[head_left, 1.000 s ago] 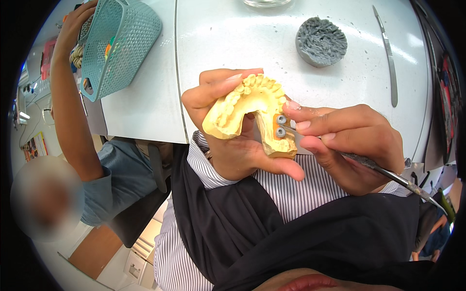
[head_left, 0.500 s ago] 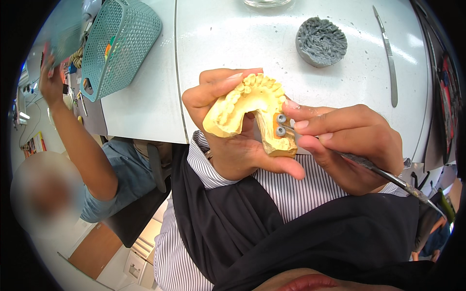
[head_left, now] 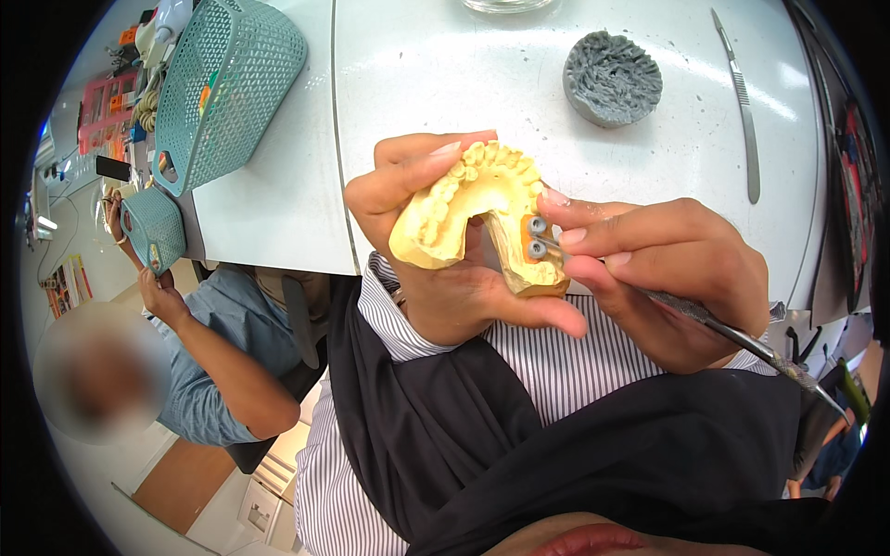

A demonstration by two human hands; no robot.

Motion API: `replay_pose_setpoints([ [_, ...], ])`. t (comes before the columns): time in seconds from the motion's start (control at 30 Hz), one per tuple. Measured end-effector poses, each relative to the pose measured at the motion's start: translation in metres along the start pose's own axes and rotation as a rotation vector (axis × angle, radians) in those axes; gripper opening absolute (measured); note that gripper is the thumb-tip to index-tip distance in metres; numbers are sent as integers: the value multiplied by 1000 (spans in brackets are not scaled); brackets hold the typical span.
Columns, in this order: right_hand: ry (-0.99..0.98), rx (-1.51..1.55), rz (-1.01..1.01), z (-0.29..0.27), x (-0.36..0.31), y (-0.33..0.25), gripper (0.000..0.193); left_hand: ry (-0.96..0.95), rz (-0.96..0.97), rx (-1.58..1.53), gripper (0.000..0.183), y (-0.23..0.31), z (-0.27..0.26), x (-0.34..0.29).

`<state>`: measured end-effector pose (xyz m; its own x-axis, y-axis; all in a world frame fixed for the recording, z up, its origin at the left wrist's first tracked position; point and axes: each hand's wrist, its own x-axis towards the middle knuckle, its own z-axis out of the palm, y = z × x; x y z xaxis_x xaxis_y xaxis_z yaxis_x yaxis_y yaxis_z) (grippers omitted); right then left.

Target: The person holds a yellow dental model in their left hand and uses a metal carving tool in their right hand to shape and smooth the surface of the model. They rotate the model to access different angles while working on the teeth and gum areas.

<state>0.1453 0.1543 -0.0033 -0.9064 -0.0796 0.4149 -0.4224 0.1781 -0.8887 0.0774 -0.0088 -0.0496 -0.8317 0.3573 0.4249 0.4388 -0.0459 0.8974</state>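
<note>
A yellow dental cast point(head_left: 505, 190), shaped like a tooth arch, is gripped in my left hand point(head_left: 436, 287), with the thumb stretched along its lower edge. Two small grey ring-shaped pieces point(head_left: 537, 248) sit in an orange patch on the cast's right arm. My right hand point(head_left: 681, 269) pinches a slim metal dental carving instrument point(head_left: 714, 324) like a pen. The instrument's tip is at the grey pieces; whether it touches them I cannot tell. My right fingertips rest close against the cast's right side.
On the white table point(head_left: 436, 74) lie a round grey wax block point(head_left: 614, 79) and a scalpel point(head_left: 742, 111). A glass dish point(head_left: 508, 5) shows at the far edge. A teal basket point(head_left: 227, 93) stands left. Beyond it, a seated person point(head_left: 222, 343) handles a smaller teal basket point(head_left: 156, 230).
My hands and the cast have barely moved. At the left, the other person's raised arm has come down, and a small teal basket is now at their hands.
</note>
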Motion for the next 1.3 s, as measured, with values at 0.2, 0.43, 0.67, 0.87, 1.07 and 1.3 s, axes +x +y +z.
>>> replay_pose_setpoints([
  [0.2,-16,-2,14,-1,1,1,27,-11,7,11,109,-1,-1,0],
  [0.43,81,-7,-11,-4,0,3,21,-139,60,-66,110,2,-4,10],
  [0.67,415,447,241,3,-3,2,14,-216,-361,-901,114,7,-3,3],
  [0.87,461,467,211,7,-3,2,14,-154,-501,-993,112,14,-2,3],
  [1.07,396,426,202,9,-3,-1,16,-213,-588,-727,104,22,-1,9],
  [1.3,187,192,107,6,-8,-9,20,-300,-861,-874,94,27,-1,12],
])
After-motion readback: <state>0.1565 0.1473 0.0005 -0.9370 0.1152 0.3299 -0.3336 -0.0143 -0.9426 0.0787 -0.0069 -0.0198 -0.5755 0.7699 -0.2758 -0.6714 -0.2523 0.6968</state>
